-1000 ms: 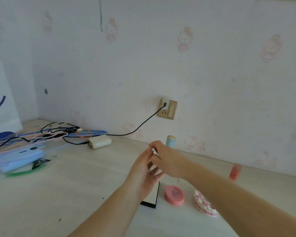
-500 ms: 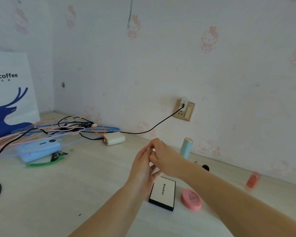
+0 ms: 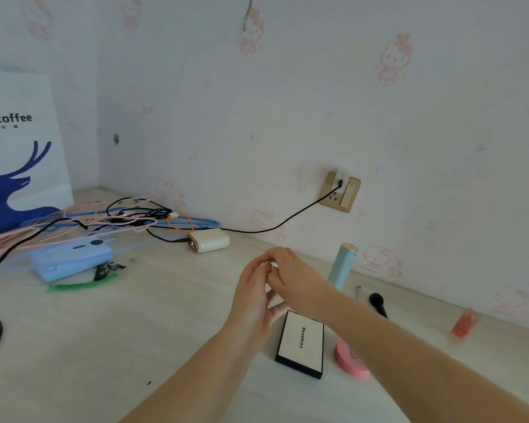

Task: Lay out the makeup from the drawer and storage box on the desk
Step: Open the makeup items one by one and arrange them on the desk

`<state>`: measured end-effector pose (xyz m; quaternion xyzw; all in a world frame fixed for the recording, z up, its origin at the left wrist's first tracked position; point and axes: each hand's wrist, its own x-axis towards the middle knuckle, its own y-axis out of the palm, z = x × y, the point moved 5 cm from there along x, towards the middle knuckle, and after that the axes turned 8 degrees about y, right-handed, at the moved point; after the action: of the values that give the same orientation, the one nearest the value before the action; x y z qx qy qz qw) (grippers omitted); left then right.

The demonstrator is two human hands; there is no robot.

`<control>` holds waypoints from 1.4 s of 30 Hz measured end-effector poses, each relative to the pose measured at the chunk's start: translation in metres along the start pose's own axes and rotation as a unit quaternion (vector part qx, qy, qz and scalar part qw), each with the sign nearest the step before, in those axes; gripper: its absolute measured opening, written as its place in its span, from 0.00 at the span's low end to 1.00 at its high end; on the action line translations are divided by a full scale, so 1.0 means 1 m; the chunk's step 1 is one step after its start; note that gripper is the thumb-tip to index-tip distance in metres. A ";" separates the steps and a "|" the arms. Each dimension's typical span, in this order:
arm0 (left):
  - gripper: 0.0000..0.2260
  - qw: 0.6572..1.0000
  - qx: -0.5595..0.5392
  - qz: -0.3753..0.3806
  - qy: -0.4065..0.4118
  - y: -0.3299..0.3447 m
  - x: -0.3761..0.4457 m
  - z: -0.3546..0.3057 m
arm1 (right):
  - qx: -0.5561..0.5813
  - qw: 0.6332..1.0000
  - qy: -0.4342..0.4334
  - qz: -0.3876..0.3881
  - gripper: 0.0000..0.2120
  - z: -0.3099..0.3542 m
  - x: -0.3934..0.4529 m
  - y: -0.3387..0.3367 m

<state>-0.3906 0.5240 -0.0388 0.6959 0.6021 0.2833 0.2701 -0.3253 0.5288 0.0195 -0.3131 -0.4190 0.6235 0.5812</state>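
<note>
Since the earlier frame the head view had swung left, so the palette box, the pink compact and the coffee bag showed more fully, while both hands stayed joined above the tabletop (image 3: pixel 135 346).

From the head camera, the left hand (image 3: pixel 252 303) and the right hand (image 3: pixel 297 277) met at their fingertips, the fingers (image 3: pixel 264 264) of both curled and pressed together around a small point. Whether they pinched some tiny item there could not be told.

The laid-out makeup lay below and to the right of the joined hands. The white palette box (image 3: pixel 301 343) with a black edge lay flat just under the left palm, its long axis running away from the person. The pink compact (image 3: pixel 350 363) lay just beside it on the right, partly hidden under the right forearm. An upright mint tube (image 3: pixel 342 265) stood behind the right wrist, near the wall, with a black brush (image 3: pixel 377 303) lying just beside it and an orange bottle (image 3: pixel 464 323), blurred, well apart to the right. The right hand was the nearer to all of these.

To the left lay a tangle of cables (image 3: pixel 119 219), a white charger (image 3: pixel 209 239), a blue device (image 3: pixel 71 257) and the coffee bag (image 3: pixel 19 141), all well apart from the hands. The forearm crossing the compact seemed the one obstruction.
</note>
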 end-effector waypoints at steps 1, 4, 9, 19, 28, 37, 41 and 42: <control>0.13 1.000 -0.002 -0.003 0.003 -0.001 0.000 0.000 | 0.005 1.000 -0.004 0.002 0.16 -0.001 0.000 0.000; 0.11 1.000 -0.020 -0.004 0.011 -0.004 0.001 -0.002 | 0.060 0.998 -0.018 0.027 0.16 -0.001 0.000 -0.003; 0.11 0.999 -0.044 -0.007 0.013 -0.004 0.001 -0.001 | 0.089 0.993 0.011 0.079 0.19 -0.004 0.001 -0.011; 0.08 0.998 -0.029 -0.021 0.051 0.000 -0.001 0.001 | 0.028 0.999 -0.015 0.038 0.14 0.002 -0.005 -0.007; 0.10 0.997 -0.027 -0.001 0.075 0.003 -0.001 -0.002 | 0.054 0.998 -0.028 -0.001 0.15 -0.003 -0.009 -0.004; 0.16 0.993 -0.103 0.033 0.037 0.013 0.002 -0.004 | 0.133 0.991 0.021 0.000 0.20 -0.008 -0.010 -0.014; 0.13 0.997 -0.068 0.009 0.021 0.011 0.007 0.002 | 0.165 0.986 0.020 0.003 0.18 -0.009 -0.012 -0.011; 0.13 0.998 -0.057 0.009 0.027 0.012 0.008 0.001 | 0.180 0.983 0.019 0.003 0.17 -0.007 -0.014 -0.010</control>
<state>-0.3803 0.5302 -0.0305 0.6768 0.5855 0.3385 0.2907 -0.3128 0.5163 0.0240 -0.2164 -0.2875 0.6843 0.6343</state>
